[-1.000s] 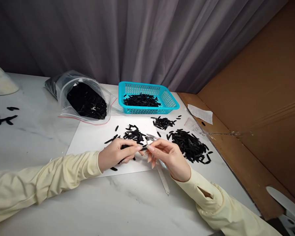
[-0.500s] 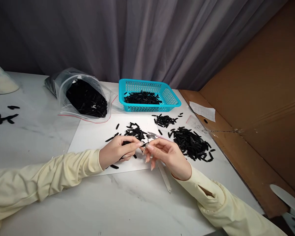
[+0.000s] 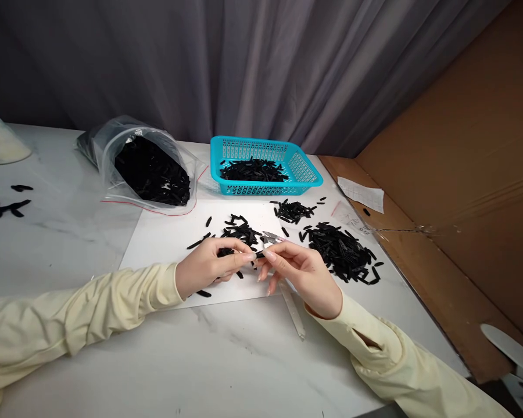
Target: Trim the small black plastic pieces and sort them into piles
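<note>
Between my two hands is a small black strip [image 3: 260, 254], pinched at one end by each. My left hand [image 3: 213, 259] has thumb and index finger closed on its left end. My right hand [image 3: 303, 270] grips the other end with thumb and index, the remaining fingers curled loosely below. Just beyond them a loose pile of black strips [image 3: 240, 232] lies on a white sheet [image 3: 157, 244]. Pointed metal blades [image 3: 271, 236], perhaps of scissors or tweezers, show behind my right fingers. A pale flat stick [image 3: 294, 313] lies partly under my right hand.
A clear zip bag [image 3: 108, 157] full of black strips stands at the back left, beside a turquoise basket [image 3: 265, 189] holding more. Piles of strips [image 3: 340, 252] lie on the right. A cardboard wall [image 3: 462, 145] bounds the right side; a grey curtain [image 3: 253, 69] hangs behind.
My right hand has shifted very slightly right, and more of the black strip shows between my fingertips. The left hand's pinch looks the same.
</note>
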A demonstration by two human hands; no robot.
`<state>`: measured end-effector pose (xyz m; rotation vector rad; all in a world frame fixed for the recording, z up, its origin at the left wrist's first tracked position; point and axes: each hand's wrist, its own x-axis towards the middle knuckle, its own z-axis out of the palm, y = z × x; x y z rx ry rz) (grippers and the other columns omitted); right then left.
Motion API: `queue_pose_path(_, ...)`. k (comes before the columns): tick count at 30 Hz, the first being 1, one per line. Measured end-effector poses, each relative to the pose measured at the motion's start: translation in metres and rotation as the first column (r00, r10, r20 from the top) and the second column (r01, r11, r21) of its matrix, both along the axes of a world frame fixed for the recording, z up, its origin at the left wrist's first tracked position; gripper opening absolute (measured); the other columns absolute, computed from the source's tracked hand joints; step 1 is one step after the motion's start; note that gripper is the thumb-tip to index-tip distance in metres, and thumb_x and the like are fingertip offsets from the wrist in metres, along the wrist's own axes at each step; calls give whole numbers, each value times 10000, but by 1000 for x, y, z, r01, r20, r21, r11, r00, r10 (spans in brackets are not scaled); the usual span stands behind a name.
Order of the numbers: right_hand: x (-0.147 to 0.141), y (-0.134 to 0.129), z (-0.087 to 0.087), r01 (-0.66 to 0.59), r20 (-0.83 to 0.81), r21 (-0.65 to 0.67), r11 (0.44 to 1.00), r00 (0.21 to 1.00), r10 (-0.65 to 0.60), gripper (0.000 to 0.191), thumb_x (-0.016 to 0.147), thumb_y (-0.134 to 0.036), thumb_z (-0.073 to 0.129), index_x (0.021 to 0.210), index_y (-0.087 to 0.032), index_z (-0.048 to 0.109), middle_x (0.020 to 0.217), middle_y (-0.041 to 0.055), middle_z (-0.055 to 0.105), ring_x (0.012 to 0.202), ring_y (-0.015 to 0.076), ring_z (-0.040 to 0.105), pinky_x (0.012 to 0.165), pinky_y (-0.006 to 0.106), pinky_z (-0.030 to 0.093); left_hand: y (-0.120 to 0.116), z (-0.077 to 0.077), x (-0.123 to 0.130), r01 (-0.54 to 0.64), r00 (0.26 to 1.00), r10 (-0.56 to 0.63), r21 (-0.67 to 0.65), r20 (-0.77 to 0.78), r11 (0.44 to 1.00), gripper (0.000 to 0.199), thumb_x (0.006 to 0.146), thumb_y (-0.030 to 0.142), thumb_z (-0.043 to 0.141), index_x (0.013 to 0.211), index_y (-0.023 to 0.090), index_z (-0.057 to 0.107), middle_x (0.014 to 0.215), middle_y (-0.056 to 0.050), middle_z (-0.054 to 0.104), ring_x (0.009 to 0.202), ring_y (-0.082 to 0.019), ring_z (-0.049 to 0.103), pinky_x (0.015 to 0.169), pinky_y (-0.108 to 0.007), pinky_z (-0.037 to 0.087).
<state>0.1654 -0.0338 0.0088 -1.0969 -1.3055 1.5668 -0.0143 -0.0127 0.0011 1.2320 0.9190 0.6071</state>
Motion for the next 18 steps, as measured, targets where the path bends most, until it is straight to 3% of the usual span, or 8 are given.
queue_pose_path(9, 2, -1, -3, 19, 3, 27, 999, 1000, -19, 209, 782, -326, 608, 765, -118, 605, 628, 25, 631, 476, 103, 574, 444, 245, 521, 0, 0, 0, -48, 999, 49, -39, 21, 998, 189, 781, 311, 567, 774, 123, 583, 428, 89, 288, 385, -35, 229, 373, -181, 184)
queue_pose_path(18, 0, -1, -4, 43, 2, 48, 998, 999, -43, 215, 780, -325, 610, 750, -112, 603, 657, 40, 634, 499, 111, 579, 432, 243, 513, -2, 1, 1, -63, 996, 66, -57, 53, 996, 185, 780, 296, 571, 780, 112, 590, 427, 93, 271, 388, -32, 226, 367, -171, 189)
